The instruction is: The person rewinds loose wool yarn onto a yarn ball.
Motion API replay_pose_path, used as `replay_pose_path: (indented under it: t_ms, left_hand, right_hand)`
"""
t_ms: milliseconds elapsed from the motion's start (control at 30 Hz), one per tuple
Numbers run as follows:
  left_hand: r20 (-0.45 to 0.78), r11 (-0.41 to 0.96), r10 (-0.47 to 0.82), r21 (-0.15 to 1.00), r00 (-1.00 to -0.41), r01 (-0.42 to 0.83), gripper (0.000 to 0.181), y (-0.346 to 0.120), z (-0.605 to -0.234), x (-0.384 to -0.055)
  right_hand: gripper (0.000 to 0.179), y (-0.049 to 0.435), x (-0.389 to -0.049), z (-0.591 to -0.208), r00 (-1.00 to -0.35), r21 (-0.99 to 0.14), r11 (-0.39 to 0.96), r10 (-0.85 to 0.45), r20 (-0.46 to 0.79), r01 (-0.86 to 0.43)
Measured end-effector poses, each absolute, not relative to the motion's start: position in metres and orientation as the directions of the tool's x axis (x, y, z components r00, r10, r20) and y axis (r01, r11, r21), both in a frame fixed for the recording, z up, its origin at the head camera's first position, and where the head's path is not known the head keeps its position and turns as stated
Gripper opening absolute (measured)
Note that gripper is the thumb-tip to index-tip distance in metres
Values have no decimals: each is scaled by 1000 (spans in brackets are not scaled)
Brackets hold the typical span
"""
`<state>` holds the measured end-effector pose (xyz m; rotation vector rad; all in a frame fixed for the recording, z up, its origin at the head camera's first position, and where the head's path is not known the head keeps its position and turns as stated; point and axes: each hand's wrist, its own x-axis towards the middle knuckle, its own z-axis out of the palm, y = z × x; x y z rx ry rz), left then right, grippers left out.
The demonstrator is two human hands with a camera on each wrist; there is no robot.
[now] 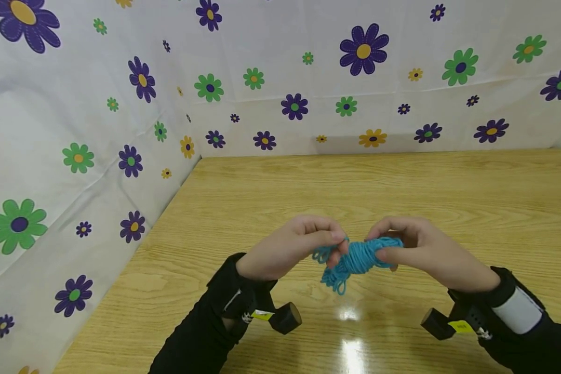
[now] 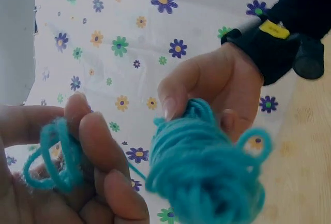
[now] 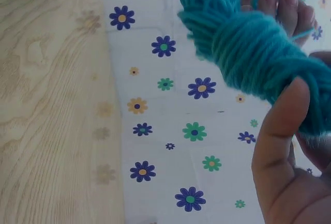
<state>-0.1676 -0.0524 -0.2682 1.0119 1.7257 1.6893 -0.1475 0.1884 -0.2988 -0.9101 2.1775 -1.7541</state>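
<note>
A small skein of turquoise yarn (image 1: 362, 256), wrapped round its middle with loops sticking out at one end, is held above the table. My right hand (image 1: 413, 249) grips its right end between thumb and fingers; in the right wrist view the thumb (image 3: 289, 110) presses on the wraps. Beside the looped end, my left hand (image 1: 299, 246) pinches a loose length of the same yarn. Small yarn loops (image 2: 54, 157) lie within the left fingers in the left wrist view, and a taut strand (image 2: 135, 171) runs from them to the skein.
A light wooden table (image 1: 262, 192) spreads beneath both hands. White cloth with purple, green and orange flowers (image 1: 262, 47) hangs behind it and along its left side. Both wrists wear black straps with small cameras (image 1: 285, 318).
</note>
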Motion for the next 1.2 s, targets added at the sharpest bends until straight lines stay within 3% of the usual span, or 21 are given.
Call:
replay_pose_path:
  t_ms: [300, 633, 800, 967, 1200]
  left_hand:
    - [97, 23, 798, 981, -595, 192, 22, -48, -262, -155]
    - [93, 37, 802, 978, -589, 205, 22, -41, -268, -153]
    - [74, 68, 802, 975, -593, 214, 22, -37, -272, -151]
    - [58, 97, 808, 969, -586, 229, 23, -33, -276, -152]
    - [53, 99, 821, 967, -568, 234, 23, -31, -280, -156]
  right_hand:
    - [16, 184, -148, -304, -895, -940, 125, -366, 255, -319]
    - [15, 180, -147, -309, -919, -946, -135, -228, 320, -296]
    - [19, 180, -149, -311, -910, -911, -326, -241, 337, -251]
    - [25, 181, -151, -311, -898, -834, -541, -308, 314, -106]
    - [30, 184, -148, -307, -839, -742, -667, -439, 323, 63]
